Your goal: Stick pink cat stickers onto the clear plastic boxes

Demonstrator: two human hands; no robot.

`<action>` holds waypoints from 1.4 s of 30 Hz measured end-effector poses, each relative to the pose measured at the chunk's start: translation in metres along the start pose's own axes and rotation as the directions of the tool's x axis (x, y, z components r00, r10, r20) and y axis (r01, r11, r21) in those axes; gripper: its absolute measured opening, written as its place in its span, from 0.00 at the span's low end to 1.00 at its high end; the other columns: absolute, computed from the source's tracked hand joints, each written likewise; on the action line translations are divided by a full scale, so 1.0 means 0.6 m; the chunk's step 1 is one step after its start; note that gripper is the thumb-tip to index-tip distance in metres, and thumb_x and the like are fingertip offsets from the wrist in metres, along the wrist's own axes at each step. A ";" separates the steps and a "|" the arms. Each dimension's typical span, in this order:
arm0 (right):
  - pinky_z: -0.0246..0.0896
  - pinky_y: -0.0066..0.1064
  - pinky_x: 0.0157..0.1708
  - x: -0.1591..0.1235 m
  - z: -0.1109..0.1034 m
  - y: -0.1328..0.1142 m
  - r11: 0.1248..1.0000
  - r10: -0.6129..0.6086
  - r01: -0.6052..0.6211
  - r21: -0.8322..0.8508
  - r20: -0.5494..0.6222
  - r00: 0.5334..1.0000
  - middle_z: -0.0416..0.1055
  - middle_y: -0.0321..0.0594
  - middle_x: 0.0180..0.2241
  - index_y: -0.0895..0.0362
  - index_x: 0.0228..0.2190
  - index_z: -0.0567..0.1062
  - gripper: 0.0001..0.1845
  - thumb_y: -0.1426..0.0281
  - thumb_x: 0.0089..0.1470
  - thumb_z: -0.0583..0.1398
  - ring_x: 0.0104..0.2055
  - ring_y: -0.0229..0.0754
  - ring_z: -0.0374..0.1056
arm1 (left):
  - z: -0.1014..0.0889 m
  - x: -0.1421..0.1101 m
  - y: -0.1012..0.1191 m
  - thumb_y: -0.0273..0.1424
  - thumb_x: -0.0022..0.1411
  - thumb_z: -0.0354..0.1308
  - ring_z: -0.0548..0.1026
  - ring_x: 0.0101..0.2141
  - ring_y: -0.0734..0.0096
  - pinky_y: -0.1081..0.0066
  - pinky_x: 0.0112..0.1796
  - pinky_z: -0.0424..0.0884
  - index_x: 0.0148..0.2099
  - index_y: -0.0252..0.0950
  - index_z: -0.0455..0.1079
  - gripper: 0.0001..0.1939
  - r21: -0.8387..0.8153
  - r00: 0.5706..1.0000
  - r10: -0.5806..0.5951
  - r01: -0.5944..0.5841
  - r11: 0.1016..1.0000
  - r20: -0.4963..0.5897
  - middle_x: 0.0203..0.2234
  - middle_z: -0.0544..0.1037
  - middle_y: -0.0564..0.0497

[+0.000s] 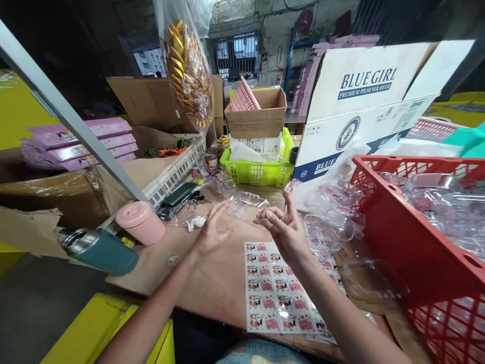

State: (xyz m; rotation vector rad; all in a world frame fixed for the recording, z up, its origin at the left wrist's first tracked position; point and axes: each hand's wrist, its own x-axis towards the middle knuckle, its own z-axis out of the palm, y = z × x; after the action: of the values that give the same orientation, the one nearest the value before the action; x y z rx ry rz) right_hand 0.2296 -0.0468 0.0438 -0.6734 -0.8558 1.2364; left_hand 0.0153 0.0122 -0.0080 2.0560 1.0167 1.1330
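My left hand is over the table's middle, slightly blurred, its fingers stretched out with nothing visible in them. My right hand is raised above a sticker sheet printed with repeated cartoon and pink designs. One finger points up with a small printed sticker at its tip; the thumb and other fingers curl together toward the left. Just beyond both hands lies a clear plastic container. More clear plastic boxes sit to the right of my right hand, some with pink stickers.
A red crate full of clear containers stands at right, beside a white beer carton. Left on the table are a pink canister and a teal bottle on its side. A lime basket stands at the back.
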 end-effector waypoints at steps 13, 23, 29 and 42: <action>0.69 0.35 0.36 -0.083 -0.068 -0.042 0.950 0.100 -0.080 -0.301 0.053 0.994 0.69 0.34 0.30 0.50 0.54 0.67 0.21 0.59 0.62 0.61 0.32 0.40 0.69 | 0.072 -0.043 0.135 0.35 0.58 0.68 0.80 0.45 0.62 0.58 0.49 0.74 0.43 0.38 0.78 0.12 -0.919 0.881 -0.459 0.267 0.288 0.112 0.42 0.82 0.48; 0.70 0.34 0.27 -0.156 -0.075 -0.021 0.912 0.400 -0.408 -0.049 0.329 0.855 0.66 0.29 0.25 0.48 0.54 0.63 0.20 0.59 0.64 0.59 0.22 0.36 0.66 | 0.119 -0.063 0.164 0.25 0.56 0.66 0.80 0.44 0.66 0.63 0.51 0.73 0.46 0.38 0.79 0.13 -0.925 0.865 -0.460 0.321 0.204 0.199 0.42 0.84 0.49; 0.71 0.33 0.25 -0.153 -0.080 -0.019 0.888 0.438 -0.460 -0.023 0.349 0.829 0.64 0.27 0.23 0.49 0.53 0.61 0.21 0.59 0.63 0.60 0.20 0.33 0.64 | 0.117 -0.068 0.169 0.24 0.57 0.65 0.81 0.43 0.66 0.65 0.50 0.74 0.44 0.35 0.79 0.11 -0.914 0.863 -0.457 0.343 0.217 0.216 0.41 0.84 0.47; 0.71 0.31 0.24 -0.144 -0.082 -0.021 0.883 0.452 -0.467 -0.046 0.355 0.819 0.62 0.26 0.22 0.51 0.52 0.61 0.19 0.61 0.64 0.60 0.19 0.31 0.60 | 0.123 -0.068 0.158 0.24 0.57 0.66 0.81 0.41 0.65 0.63 0.49 0.74 0.41 0.34 0.79 0.08 -0.912 0.857 -0.471 0.343 0.224 0.207 0.39 0.84 0.47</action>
State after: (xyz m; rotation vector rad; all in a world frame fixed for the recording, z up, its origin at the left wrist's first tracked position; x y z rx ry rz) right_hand 0.2689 -0.1333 0.0118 -0.6509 -0.9929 1.8547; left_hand 0.0978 -0.0824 0.0119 0.6882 0.5998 1.1252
